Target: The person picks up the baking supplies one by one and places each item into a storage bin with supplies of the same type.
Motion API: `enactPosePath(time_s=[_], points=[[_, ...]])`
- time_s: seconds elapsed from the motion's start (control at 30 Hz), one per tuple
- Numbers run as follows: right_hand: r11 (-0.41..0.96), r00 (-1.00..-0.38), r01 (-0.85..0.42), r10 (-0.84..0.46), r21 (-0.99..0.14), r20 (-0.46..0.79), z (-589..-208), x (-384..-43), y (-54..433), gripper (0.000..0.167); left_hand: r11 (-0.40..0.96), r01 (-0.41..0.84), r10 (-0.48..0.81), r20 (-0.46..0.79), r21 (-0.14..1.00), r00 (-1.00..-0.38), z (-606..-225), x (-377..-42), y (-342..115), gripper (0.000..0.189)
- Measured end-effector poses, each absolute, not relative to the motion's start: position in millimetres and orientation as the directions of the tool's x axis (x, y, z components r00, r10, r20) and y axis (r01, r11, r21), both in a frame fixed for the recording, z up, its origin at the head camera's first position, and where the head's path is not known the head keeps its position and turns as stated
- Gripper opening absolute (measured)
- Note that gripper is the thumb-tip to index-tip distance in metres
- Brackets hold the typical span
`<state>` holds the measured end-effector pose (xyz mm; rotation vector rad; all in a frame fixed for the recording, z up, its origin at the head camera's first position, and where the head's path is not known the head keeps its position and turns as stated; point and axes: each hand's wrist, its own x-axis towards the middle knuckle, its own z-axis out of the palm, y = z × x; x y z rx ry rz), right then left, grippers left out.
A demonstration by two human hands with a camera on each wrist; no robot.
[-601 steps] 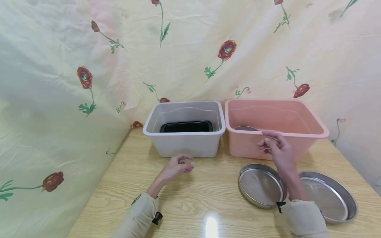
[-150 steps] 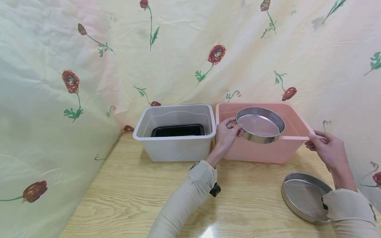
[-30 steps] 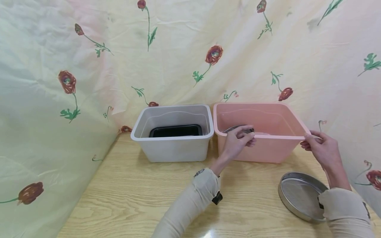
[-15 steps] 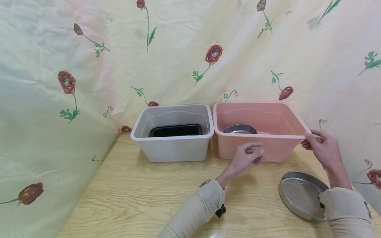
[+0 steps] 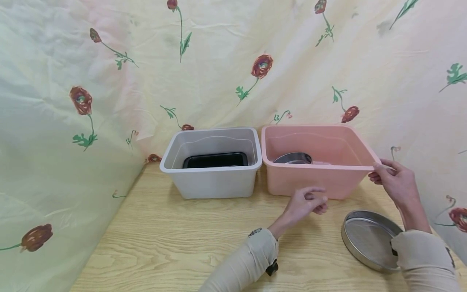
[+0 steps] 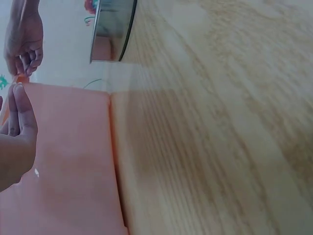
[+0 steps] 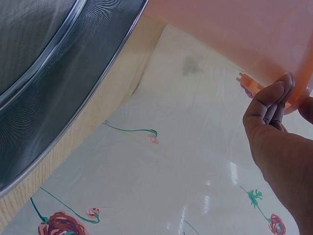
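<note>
My right hand [image 5: 397, 182] pinches the front right corner of the pink plastic tub [image 5: 310, 178], thumb on top and fingers curled under the rim, as the right wrist view also shows. Nothing is in my left hand [image 5: 306, 202], which hovers over the table in front of that tub with loosely bent fingers. Inside the tub, at its left, a round metal sieve [image 5: 293, 157] leans tilted, its lower part hidden by the front wall. A second round sieve [image 5: 370, 239] with a mesh bottom lies on the table, partly covered by my right forearm.
A light grey plastic tub [image 5: 211, 182] stands close to the left of the pink one and holds a black rectangular tray [image 5: 216, 160]. Both rest on a wooden table [image 5: 164, 243]. A flower-patterned cloth [image 5: 219, 73] hangs behind and at the sides.
My left hand has let go of the sieve in the pink tub and drawn back toward me. That sieve now sits tilted. My right hand has stayed on the tub's corner.
</note>
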<state>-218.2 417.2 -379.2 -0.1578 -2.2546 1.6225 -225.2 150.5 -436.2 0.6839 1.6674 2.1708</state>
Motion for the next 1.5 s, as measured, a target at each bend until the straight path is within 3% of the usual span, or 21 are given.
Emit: enactPosePath(time_s=[1.5], points=[[0.346, -0.926, -0.112, 0.305, -0.931, 0.225, -379, -218, 416, 0.008, -0.202, -0.085, 0.525, 0.034, 0.976, -0.851, -470, -198, 179, 0.025]])
